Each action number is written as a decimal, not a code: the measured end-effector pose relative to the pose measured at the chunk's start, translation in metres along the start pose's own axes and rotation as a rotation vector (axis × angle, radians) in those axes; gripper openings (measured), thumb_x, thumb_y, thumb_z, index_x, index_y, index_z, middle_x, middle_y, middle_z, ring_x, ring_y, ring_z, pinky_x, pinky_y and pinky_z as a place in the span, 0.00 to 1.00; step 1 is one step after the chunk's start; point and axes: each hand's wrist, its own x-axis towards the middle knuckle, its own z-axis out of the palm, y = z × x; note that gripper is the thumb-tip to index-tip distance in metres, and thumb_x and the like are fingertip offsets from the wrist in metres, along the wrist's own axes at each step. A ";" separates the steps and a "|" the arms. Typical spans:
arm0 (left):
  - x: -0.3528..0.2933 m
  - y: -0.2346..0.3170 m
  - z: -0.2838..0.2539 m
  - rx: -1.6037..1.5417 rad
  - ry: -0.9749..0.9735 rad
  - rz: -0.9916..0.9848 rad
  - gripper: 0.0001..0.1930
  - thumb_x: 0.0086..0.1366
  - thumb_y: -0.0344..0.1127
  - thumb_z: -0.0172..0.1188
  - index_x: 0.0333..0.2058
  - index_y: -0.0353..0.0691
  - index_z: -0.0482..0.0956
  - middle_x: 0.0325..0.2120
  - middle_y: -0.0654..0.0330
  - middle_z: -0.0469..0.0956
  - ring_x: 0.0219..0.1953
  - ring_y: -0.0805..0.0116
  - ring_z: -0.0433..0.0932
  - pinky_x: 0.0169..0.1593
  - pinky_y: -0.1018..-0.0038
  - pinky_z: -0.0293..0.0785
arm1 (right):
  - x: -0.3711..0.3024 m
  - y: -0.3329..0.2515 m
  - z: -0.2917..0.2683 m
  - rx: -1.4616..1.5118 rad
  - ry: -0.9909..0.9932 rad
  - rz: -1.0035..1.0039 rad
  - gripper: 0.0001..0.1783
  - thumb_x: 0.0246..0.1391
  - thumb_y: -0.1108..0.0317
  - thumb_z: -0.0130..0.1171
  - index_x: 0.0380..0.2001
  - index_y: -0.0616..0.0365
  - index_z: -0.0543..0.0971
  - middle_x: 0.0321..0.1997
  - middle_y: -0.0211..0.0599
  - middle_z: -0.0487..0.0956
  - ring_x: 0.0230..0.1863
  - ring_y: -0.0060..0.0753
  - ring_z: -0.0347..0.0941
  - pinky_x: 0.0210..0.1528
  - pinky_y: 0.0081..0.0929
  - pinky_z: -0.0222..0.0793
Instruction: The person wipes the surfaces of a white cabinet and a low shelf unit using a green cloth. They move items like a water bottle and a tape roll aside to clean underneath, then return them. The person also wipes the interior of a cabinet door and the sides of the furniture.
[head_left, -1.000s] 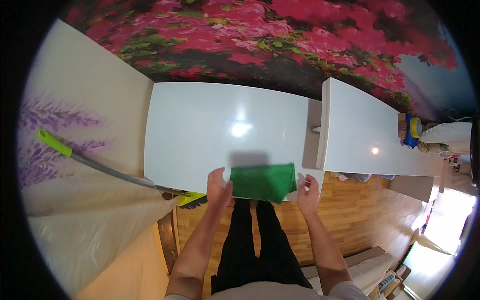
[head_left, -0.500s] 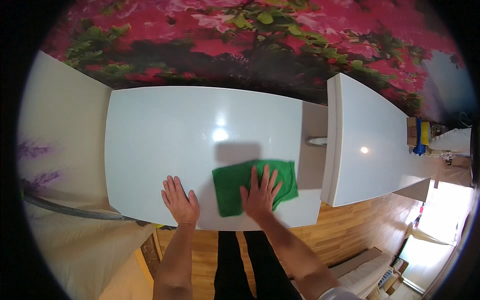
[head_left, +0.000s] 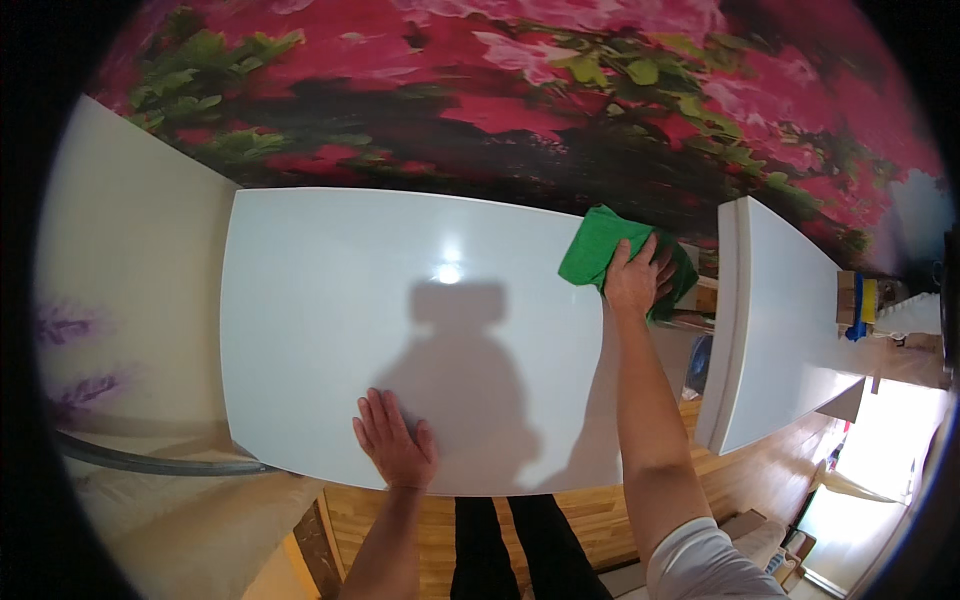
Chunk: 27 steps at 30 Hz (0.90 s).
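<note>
A green cloth (head_left: 597, 248) lies over the far right corner of a glossy white tabletop (head_left: 310, 330), part of it draping past the right edge. On top of it is my right hand (head_left: 632, 284), its arm stretched far forward and its fingers curled over the fabric. The fingertips are partly lost against the darker fold. My left hand (head_left: 398, 445) rests flat near the front edge of the top, fingers extended, holding nothing. A shadow of my head and shoulders falls across the middle of the surface.
Right of the tabletop, across a gap, stands a taller white cabinet (head_left: 780, 320) with small items (head_left: 858, 305) at its far end. A flowered wall (head_left: 480, 100) rises behind. At left is a pale panel (head_left: 150, 270); wooden floor (head_left: 440, 530) shows in front.
My right hand has carried the green cloth from the front middle to the far right corner. My left hand has shifted slightly rightward and nearer, and the view has moved.
</note>
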 end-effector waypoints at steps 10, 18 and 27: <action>0.000 -0.002 0.002 0.009 -0.055 -0.039 0.38 0.76 0.54 0.46 0.76 0.36 0.58 0.79 0.43 0.53 0.81 0.39 0.48 0.80 0.41 0.38 | -0.192 -0.150 0.022 -0.194 -0.400 -0.832 0.44 0.70 0.38 0.50 0.81 0.48 0.58 0.86 0.56 0.49 0.84 0.68 0.42 0.78 0.80 0.30; 0.004 -0.001 -0.002 0.034 -0.021 0.006 0.38 0.75 0.50 0.47 0.75 0.30 0.58 0.79 0.41 0.53 0.81 0.40 0.47 0.80 0.42 0.38 | -0.263 0.029 -0.053 -0.021 -0.581 -0.757 0.46 0.60 0.46 0.67 0.77 0.50 0.65 0.83 0.53 0.55 0.82 0.69 0.49 0.76 0.78 0.41; 0.005 0.007 -0.001 0.031 0.045 0.041 0.36 0.75 0.47 0.48 0.75 0.31 0.60 0.77 0.41 0.57 0.80 0.39 0.51 0.78 0.40 0.43 | -0.144 0.230 -0.082 -0.160 -0.118 -0.462 0.46 0.60 0.56 0.59 0.78 0.61 0.60 0.82 0.63 0.55 0.81 0.72 0.49 0.81 0.65 0.42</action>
